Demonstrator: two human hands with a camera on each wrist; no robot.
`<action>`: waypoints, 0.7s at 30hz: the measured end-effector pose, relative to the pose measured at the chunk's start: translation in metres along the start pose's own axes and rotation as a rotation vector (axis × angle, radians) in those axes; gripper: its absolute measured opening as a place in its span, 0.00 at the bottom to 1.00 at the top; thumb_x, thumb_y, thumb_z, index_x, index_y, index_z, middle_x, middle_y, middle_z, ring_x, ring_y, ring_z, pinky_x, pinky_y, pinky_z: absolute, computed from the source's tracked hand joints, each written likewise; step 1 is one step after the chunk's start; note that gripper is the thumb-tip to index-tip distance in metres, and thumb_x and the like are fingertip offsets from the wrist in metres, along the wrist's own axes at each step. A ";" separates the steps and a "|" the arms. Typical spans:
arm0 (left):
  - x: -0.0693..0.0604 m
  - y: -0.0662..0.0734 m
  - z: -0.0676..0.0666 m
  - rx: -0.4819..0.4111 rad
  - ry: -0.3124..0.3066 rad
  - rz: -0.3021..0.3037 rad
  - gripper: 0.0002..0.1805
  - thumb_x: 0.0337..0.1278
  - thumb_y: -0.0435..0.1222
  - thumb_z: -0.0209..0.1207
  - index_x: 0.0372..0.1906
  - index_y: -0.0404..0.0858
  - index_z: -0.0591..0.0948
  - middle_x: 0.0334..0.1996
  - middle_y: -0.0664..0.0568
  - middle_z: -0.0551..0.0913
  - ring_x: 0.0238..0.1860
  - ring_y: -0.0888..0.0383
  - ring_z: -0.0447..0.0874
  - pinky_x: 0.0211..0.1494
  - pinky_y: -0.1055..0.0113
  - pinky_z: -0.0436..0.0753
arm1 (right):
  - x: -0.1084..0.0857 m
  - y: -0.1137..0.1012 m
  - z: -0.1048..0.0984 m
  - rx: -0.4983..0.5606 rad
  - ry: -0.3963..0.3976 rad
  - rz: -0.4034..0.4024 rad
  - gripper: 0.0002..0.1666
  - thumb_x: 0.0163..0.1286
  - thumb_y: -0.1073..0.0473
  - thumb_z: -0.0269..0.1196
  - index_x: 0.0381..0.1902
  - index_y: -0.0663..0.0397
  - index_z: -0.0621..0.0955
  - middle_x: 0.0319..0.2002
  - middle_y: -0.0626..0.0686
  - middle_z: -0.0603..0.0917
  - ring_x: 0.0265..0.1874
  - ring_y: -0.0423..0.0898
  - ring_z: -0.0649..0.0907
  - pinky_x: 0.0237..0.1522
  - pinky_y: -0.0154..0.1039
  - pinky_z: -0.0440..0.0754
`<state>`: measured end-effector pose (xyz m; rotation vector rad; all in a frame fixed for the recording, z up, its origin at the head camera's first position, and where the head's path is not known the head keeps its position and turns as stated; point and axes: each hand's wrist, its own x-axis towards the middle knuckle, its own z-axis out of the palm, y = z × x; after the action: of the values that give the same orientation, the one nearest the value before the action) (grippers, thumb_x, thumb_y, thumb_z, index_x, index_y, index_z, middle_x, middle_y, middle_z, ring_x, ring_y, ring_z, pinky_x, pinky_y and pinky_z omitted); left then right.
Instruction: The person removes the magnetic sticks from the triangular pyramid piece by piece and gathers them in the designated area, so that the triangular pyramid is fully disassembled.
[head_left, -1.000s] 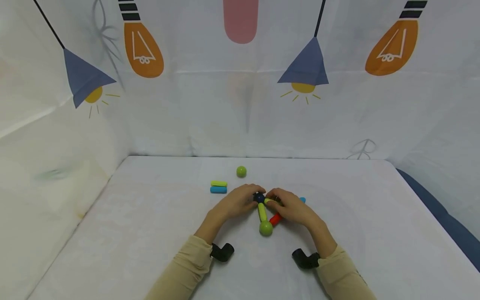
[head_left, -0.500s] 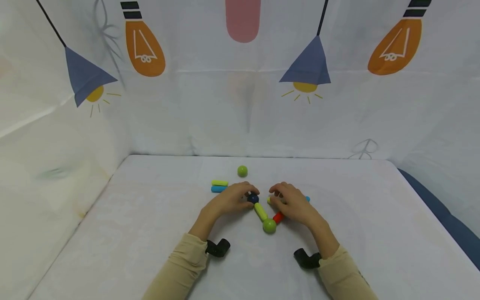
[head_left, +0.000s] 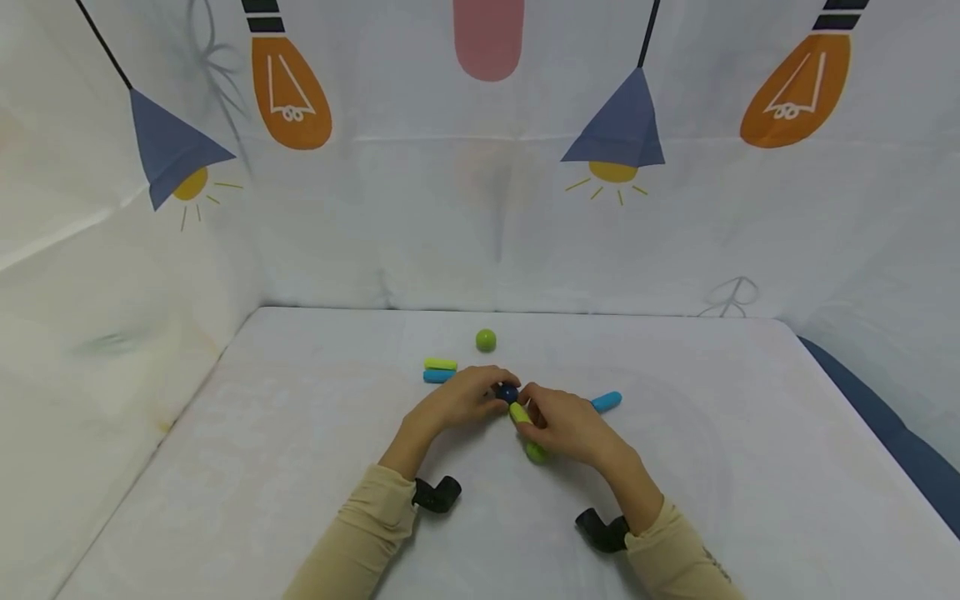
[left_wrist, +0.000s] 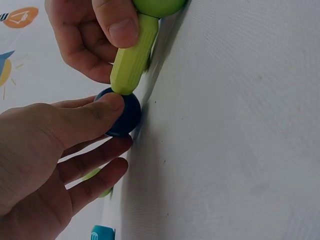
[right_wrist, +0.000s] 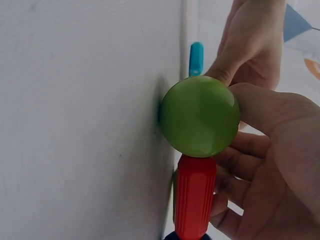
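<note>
My left hand point(head_left: 467, 402) pinches a dark blue ball point(left_wrist: 125, 114) between thumb and fingers. A yellow-green rod point(left_wrist: 134, 57) meets that ball at one end and a green ball point(right_wrist: 200, 117) at the other. My right hand point(head_left: 573, 425) pinches this rod, its thumb and fingers on either side. From the green ball a red rod point(right_wrist: 196, 197) runs to another dark blue ball point(right_wrist: 186, 237), mostly cut off in the right wrist view. In the head view, my right hand hides the red rod. A blue rod point(head_left: 607, 402) sticks out beyond that hand.
Behind my left hand lie a loose yellow-green rod point(head_left: 440, 364) and a blue rod point(head_left: 438, 377), side by side. A single green ball point(head_left: 486, 340) sits farther back on the white table point(head_left: 300, 433). A printed white curtain point(head_left: 420, 217) rises behind the table.
My left hand drew the dark blue ball leftward, away from a second yellow-green rod by my right hand. The right hand then shifted left and took hold of the rod joined to that ball.
</note>
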<state>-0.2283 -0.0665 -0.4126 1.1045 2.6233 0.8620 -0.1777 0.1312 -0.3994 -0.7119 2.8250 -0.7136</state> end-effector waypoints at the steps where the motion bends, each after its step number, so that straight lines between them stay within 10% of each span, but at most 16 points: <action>1: 0.001 -0.001 0.000 0.001 -0.002 0.000 0.19 0.59 0.32 0.60 0.56 0.38 0.77 0.53 0.50 0.81 0.53 0.56 0.79 0.57 0.62 0.77 | 0.000 0.001 0.000 0.002 0.001 -0.001 0.16 0.63 0.55 0.64 0.47 0.52 0.75 0.26 0.42 0.76 0.22 0.36 0.72 0.24 0.31 0.70; 6: 0.004 -0.007 -0.002 0.031 0.021 -0.039 0.19 0.60 0.34 0.59 0.57 0.40 0.76 0.55 0.51 0.80 0.57 0.56 0.77 0.61 0.62 0.74 | 0.001 0.005 0.002 0.028 -0.026 -0.028 0.16 0.64 0.54 0.63 0.48 0.50 0.76 0.27 0.41 0.76 0.23 0.36 0.73 0.26 0.30 0.72; 15: 0.007 -0.027 -0.033 0.010 0.252 -0.059 0.20 0.58 0.36 0.62 0.56 0.38 0.76 0.50 0.48 0.81 0.46 0.52 0.80 0.52 0.56 0.78 | -0.001 0.012 -0.006 0.102 -0.081 -0.047 0.17 0.66 0.52 0.61 0.50 0.51 0.76 0.30 0.41 0.79 0.28 0.36 0.76 0.32 0.32 0.75; 21: 0.007 -0.053 -0.044 0.022 0.348 -0.230 0.21 0.57 0.39 0.63 0.56 0.40 0.77 0.50 0.47 0.81 0.47 0.50 0.80 0.48 0.54 0.78 | -0.008 0.017 -0.018 0.181 -0.224 -0.027 0.24 0.63 0.46 0.64 0.53 0.48 0.76 0.41 0.43 0.80 0.42 0.40 0.79 0.47 0.39 0.78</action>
<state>-0.2810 -0.1113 -0.4066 0.6871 2.9674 1.0556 -0.1820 0.1558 -0.3917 -0.7495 2.5167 -0.8244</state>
